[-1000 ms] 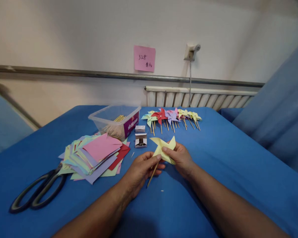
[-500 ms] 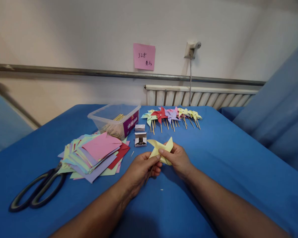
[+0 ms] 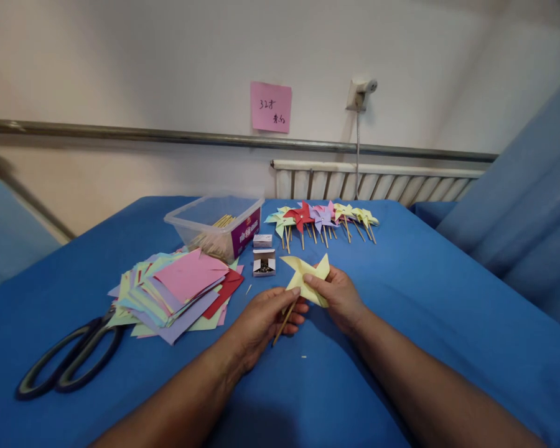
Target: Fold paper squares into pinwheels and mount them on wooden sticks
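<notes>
Both hands meet over the blue table, a little in front of me. My left hand (image 3: 261, 320) pinches a thin wooden stick (image 3: 284, 325) that slants down to the left. My right hand (image 3: 338, 297) holds a yellow paper pinwheel (image 3: 307, 277) by its centre, thumb on the front. The pinwheel sits at the top end of the stick. Whether paper and stick are joined is hidden by my fingers.
A stack of coloured paper squares (image 3: 177, 292) lies left of my hands, with black scissors (image 3: 65, 361) nearer the front left. Behind stand a clear plastic box of sticks (image 3: 217, 224), two small pin boxes (image 3: 264, 261) and a row of finished pinwheels (image 3: 322, 219).
Both hands drew closer half a second ago, hiding the stick. Now they have eased apart again, the stick shows below my left fingers, and the pinwheel sits slightly to the right.
</notes>
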A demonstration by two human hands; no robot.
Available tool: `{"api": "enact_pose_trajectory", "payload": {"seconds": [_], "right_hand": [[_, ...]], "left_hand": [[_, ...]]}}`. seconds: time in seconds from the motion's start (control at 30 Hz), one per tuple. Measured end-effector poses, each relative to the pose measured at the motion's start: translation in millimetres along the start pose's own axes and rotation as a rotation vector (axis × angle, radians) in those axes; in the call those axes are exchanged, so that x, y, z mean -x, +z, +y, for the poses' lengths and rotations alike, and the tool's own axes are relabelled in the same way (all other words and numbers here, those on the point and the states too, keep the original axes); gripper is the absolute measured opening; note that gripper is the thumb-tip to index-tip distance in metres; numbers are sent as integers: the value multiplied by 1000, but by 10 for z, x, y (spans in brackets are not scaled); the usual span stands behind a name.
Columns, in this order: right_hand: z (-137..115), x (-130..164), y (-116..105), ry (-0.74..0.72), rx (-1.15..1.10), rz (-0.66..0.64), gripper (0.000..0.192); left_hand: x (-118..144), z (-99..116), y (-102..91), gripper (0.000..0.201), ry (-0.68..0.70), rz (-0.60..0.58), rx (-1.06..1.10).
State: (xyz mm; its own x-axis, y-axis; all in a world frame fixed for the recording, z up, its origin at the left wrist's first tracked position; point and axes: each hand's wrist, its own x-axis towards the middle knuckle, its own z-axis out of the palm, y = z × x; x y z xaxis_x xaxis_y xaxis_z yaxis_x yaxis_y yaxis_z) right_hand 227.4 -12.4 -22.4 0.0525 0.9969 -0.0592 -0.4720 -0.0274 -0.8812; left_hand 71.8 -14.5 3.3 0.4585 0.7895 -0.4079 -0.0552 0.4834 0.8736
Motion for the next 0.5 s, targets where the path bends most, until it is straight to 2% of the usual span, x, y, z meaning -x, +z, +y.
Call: {"api": "enact_pose_trajectory", "payload": {"seconds": [0.23,0.4,0.5], "right_hand": [[-60,-65,-78,30,-78,6,30],[-70,-42,-66,64,-64,-72,34],[-90,-25,-56,82,-77,-89,33]], "left_hand": [[5,27,24,31,59,-9,-257],[14,8,18,31,99,-75,-369],[11,-5,11,29,104,-69,-397]]}}
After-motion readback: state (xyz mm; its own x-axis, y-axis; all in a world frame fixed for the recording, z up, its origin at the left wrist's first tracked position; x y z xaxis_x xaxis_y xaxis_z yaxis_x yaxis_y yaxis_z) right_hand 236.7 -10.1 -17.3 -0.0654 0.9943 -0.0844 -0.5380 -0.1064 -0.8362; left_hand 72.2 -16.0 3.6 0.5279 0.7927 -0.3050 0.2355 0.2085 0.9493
